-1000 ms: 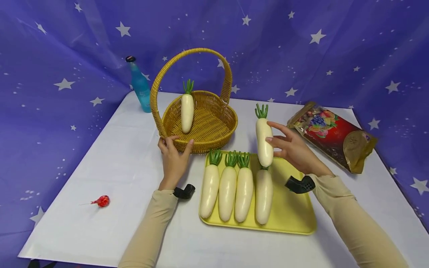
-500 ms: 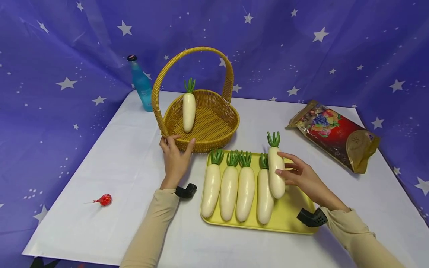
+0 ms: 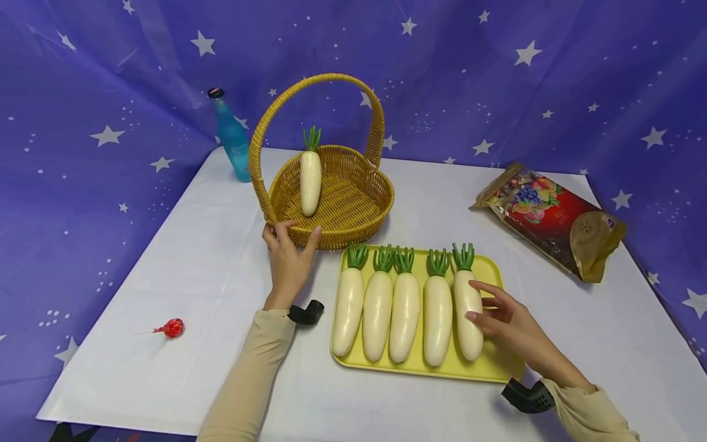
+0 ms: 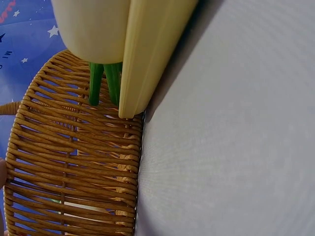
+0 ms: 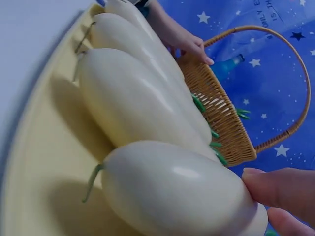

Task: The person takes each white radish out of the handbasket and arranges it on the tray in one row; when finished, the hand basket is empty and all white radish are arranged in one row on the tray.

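Note:
My right hand pinches a white radish between thumb and fingers at the right of the row on the yellow tray. In the right wrist view, the thumb and a fingertip press the side of this radish, near its leafy end. Several more white radishes with green tops lie side by side to its left. My left hand grips the near-left rim of the wicker basket, by the foot of its handle. One radish leans inside the basket, top upward.
A blue bottle stands behind the basket to the left. To the right lies a red and brown packaged bag. A red wrapped lollipop rests on the white tabletop at left. Starry blue cloth hangs behind.
My right hand has brought the radish down and to the right, from above the tray to the right end of the row. The left hand has stayed on the basket rim.

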{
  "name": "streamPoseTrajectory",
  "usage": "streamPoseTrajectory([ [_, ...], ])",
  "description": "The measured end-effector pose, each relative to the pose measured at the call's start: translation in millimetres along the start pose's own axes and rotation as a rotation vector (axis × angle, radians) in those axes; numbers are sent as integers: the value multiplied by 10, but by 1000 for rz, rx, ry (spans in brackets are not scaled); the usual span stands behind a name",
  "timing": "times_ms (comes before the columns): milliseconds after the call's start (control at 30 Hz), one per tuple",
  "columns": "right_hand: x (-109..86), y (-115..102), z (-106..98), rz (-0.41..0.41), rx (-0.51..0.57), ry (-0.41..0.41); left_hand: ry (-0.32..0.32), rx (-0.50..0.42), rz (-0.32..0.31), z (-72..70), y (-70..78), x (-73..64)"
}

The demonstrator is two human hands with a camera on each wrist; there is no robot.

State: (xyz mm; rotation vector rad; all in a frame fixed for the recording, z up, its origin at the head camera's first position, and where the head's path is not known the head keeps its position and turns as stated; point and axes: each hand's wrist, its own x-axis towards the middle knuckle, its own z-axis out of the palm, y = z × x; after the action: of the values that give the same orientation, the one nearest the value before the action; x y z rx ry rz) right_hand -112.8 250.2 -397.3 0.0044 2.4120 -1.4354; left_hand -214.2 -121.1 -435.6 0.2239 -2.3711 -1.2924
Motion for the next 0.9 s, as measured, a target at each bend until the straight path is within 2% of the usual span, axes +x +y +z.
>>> streamPoseTrajectory([
  [367,-20,-23,98,-58,-204,-5,4,-5,-1,-2,-1,8],
  [533,-32,-45,106,-98,-240,0,8,-2,3,9,5,3],
  [767,-26,-63,120,-167,-336,55,5,-7,1,0,6,5],
  [900,3,-77,122,-182,-336,92,2,-5,2,0,-4,3],
])
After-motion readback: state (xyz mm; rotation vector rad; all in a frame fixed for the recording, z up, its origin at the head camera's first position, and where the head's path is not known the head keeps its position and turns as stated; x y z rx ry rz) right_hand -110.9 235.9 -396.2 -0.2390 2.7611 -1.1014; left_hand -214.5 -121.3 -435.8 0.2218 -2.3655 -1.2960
